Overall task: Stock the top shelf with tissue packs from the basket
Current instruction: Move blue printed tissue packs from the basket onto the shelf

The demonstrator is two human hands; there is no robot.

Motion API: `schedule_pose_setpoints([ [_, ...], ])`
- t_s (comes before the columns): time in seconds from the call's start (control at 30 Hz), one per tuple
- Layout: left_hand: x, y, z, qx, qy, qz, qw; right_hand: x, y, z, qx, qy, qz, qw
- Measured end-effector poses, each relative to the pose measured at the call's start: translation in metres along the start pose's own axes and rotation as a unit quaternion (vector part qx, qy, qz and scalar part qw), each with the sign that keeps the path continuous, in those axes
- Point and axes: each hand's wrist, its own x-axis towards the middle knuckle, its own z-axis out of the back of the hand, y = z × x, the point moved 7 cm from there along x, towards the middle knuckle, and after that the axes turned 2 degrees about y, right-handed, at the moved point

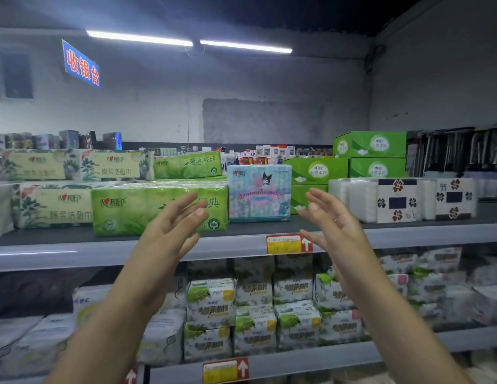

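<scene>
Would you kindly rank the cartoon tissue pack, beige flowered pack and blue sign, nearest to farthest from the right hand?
1. The cartoon tissue pack, just left of the right hand.
2. The beige flowered pack, far left on the shelf.
3. The blue sign, hanging high, back left.

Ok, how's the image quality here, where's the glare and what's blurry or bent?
Head view: two white ceiling tube lights flare into bluish haze; head view: grey metal top shelf edge bows with lens distortion; head view: white-and-green packs beneath it smear, while the green plastic-wrapped tissue pack looks sharper.
</scene>
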Motion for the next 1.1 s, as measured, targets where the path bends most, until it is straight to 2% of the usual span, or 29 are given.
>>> schedule_pose_setpoints([
  [0.33, 0.0, 0.032, 0.0, 0.002, -0.012, 0.035, 0.999, -0.003, -0.022, 0.012, -0.037, -0.004, -0.023, 0.999],
  [0.63, -0.012, 0.062, 0.007, 0.005, -0.012, 0.072, 0.997, -0.015, -0.059, 0.002, 0.021, -0.007, -0.074, 0.997],
  [1.1, -0.051, 0.108, 0.016, -0.029, -0.042, 0.133, 0.99, -0.055, -0.101, 0.002, -0.023, -0.029, -0.133, 0.99],
])
